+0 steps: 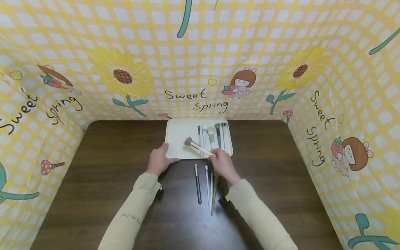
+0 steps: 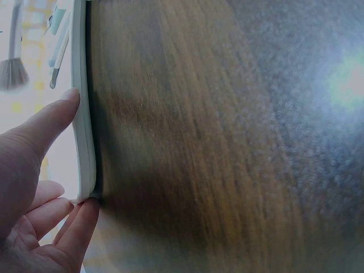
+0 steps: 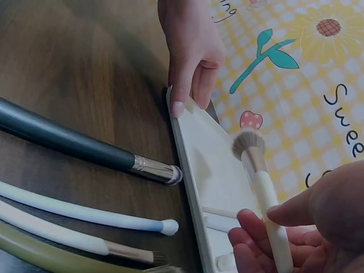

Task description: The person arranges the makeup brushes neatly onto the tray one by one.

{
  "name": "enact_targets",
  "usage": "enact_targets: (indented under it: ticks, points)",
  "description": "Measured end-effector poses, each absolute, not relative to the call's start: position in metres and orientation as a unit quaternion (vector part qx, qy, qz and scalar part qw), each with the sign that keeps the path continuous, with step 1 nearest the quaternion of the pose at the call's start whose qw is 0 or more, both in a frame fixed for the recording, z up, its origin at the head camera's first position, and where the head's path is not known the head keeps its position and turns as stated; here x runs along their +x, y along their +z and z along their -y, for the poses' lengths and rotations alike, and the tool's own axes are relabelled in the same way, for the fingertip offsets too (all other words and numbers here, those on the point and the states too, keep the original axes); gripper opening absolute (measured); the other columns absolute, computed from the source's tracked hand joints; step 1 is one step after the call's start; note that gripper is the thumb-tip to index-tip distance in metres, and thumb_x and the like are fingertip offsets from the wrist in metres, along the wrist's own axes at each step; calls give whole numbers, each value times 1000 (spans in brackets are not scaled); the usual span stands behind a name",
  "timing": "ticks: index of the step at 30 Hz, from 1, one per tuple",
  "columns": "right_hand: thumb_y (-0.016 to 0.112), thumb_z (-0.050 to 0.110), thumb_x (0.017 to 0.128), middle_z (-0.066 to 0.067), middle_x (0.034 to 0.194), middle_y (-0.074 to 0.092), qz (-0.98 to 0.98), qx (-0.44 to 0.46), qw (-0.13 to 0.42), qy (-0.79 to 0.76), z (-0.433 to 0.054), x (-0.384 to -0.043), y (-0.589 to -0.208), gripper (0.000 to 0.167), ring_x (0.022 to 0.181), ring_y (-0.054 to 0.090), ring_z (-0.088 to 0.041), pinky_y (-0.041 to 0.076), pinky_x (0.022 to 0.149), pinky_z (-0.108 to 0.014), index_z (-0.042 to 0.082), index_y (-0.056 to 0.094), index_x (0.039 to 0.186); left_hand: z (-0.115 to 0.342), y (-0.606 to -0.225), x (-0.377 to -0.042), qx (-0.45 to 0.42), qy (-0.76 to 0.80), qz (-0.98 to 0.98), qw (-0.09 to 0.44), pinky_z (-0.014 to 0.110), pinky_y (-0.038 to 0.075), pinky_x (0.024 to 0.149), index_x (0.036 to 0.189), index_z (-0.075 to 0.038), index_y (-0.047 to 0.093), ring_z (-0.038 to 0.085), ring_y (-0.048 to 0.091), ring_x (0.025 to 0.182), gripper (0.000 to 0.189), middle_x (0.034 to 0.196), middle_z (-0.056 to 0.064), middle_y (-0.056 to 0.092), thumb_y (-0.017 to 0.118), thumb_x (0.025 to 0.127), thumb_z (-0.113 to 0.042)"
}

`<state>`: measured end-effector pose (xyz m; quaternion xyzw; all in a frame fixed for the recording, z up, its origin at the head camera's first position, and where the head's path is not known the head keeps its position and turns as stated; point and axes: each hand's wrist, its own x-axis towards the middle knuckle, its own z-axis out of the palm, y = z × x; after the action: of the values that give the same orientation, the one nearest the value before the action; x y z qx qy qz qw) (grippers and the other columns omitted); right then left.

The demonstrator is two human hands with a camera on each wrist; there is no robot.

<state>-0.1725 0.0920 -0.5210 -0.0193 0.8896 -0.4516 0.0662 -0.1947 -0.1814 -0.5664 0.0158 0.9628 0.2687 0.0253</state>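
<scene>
My right hand pinches a makeup brush by its cream handle, between thumb and fingers. The brush slants over the white tray, its fluffy grey-brown head pointing left and up. At the tray's near left corner, my left hand grips the edge. In the left wrist view its thumb lies on the near rim, while the other fingers reach round the corner. Several makeup brushes lie side by side in the right half of the tray, among them one with a pale green handle.
On the dark wooden table, in front of the tray, lie several more brushes: a black-handled brush, a pale blue one and an olive-green one among them. A yellow checked cloth surrounds the table's back and sides.
</scene>
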Motion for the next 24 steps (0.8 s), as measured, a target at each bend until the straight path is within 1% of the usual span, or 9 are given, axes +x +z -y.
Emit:
enact_targets:
  ticks: [4,7,9,13,20,22,24]
  points:
    - [60,9,101,-8,87,72,-904,-28,68,-422,-86,-180,-518,10,58,54,-15,47,53,-30,2,66,104,181,-565,-194,14,273,-962,26,57,36,108,149,8,44,53,45,129,90,153,25,41,87,81,-35]
    - [60,11,101,-8,86,71,-912,-34,74,-401,-82,-186,-515,12,60,54,-17,46,55,-31,3,68,99,181,-564,-194,13,273,-961,27,57,36,108,149,8,45,53,45,129,90,153,25,41,87,82,-35]
    - [61,12,101,-5,84,69,-916,-37,77,-392,-78,-191,-514,13,62,54,-18,45,56,-32,3,69,97,181,-565,-194,14,271,-962,27,58,36,108,149,8,45,53,45,129,90,153,25,41,87,82,-36]
    - [63,12,100,-1,80,65,-921,-38,78,-380,-72,-201,-511,11,66,56,-18,45,60,-32,4,70,96,182,-566,-195,15,267,-963,27,58,36,107,149,8,45,54,45,128,90,153,26,41,86,82,-36]
    - [61,10,98,-6,81,65,-930,-24,81,-358,-61,-216,-507,14,68,58,-21,47,59,-32,0,71,101,183,-567,-196,18,265,-964,26,57,37,107,148,8,45,53,45,129,90,152,25,41,86,82,-36]
    - [60,9,98,-7,80,64,-936,-23,79,-342,-58,-220,-507,14,68,58,-21,48,58,-31,0,71,99,182,-566,-195,19,264,-964,26,58,37,107,148,8,45,54,45,128,89,152,25,41,86,82,-35]
    - [59,8,98,-8,78,64,-943,-24,71,-325,-56,-224,-506,15,66,58,-22,48,58,-32,0,71,94,182,-566,-195,18,263,-964,26,58,37,107,148,9,45,54,45,128,89,152,25,41,86,82,-35]
